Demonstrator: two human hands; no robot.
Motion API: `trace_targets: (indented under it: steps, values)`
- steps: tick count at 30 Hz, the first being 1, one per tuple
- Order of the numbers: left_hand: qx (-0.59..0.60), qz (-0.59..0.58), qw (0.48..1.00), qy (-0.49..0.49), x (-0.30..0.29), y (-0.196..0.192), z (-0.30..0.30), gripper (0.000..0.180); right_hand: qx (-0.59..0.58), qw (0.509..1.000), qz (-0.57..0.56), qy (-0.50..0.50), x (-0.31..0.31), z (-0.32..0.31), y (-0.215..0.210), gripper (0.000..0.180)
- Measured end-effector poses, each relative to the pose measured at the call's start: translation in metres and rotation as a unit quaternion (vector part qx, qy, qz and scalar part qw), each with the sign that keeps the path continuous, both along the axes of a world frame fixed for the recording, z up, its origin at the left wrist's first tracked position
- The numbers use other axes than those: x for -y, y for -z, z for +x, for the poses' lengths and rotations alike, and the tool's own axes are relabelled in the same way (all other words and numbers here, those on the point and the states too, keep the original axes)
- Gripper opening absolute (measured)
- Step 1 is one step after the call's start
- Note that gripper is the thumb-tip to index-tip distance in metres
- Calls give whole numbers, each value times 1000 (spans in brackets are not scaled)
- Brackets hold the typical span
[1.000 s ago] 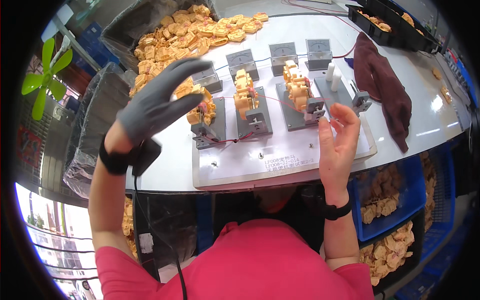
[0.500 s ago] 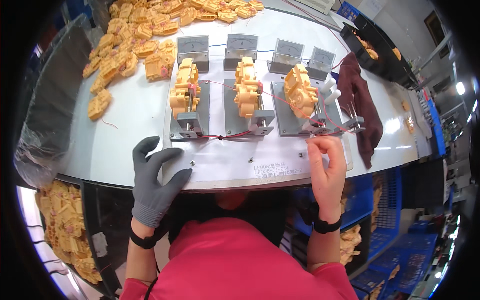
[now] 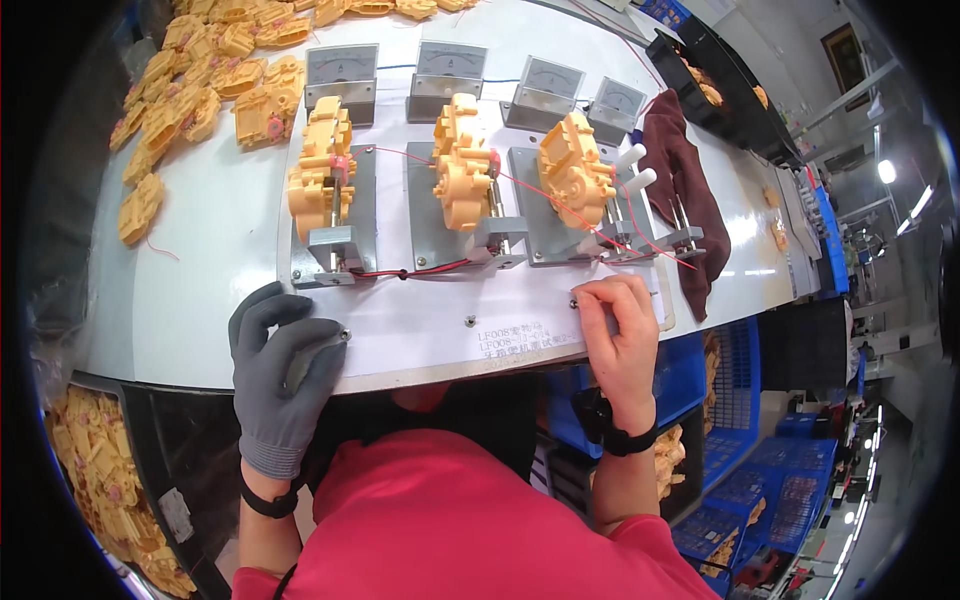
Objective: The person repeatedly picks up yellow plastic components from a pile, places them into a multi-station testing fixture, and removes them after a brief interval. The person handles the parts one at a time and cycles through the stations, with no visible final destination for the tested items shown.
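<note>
Three yellow plastic gear housings (image 3: 463, 175) stand on grey test fixtures, the left gear housing (image 3: 318, 180) and the right gear housing (image 3: 577, 172) to either side. My left hand (image 3: 280, 375), in a grey glove, is closed with thumb and forefinger at the left toggle switch (image 3: 346, 335) on the white board. Bare, my right hand (image 3: 625, 335) pinches at the right toggle switch (image 3: 574, 304). The middle toggle switch (image 3: 470, 321) is untouched. A thin red wire (image 3: 548, 200) runs across the fixtures to metal pins (image 3: 685, 228) at the right.
Panel meters (image 3: 447, 72) line up behind the fixtures. A pile of yellow housings (image 3: 190, 90) covers the table's far left. A maroon cloth (image 3: 685, 170) lies at the right, a black bin (image 3: 700, 75) beyond it. Blue crates (image 3: 760, 480) stand below.
My left fingers have come together at the left switch. My right hand has moved from the right fixture's front edge toward me, to the right switch. The whole view has shifted slightly.
</note>
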State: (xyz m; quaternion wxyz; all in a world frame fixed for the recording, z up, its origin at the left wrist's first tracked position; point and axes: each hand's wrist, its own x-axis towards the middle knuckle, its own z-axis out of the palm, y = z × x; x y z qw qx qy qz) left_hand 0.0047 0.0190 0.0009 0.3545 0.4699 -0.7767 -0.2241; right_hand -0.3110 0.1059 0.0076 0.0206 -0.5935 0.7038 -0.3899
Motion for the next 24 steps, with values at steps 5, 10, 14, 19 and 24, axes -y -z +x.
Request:
trace_targets:
  steps: [5, 10, 14, 19, 24]
  values:
    - [1, -16, 1000, 12, -1, 0, -1, 19, 16, 999, 29, -15, -2, -2, -1, 5]
    - [3, -30, 999, 25, 1, -2, -3, 19, 34, 998, 50, -30, -4, -2, -8, 7]
    - [-1, -32, 999, 25, 2, -3, -4, 19, 42, 996, 67, -39, -4, -3, -12, 9]
    - [3, -28, 999, 23, 2, -2, -4, 18, 63, 993, 91, -48, -4, -2, -19, 10]
    - [0, -24, 999, 21, 1, -3, -4, 18, 67, 991, 104, -50, -4, -2, -22, 10]
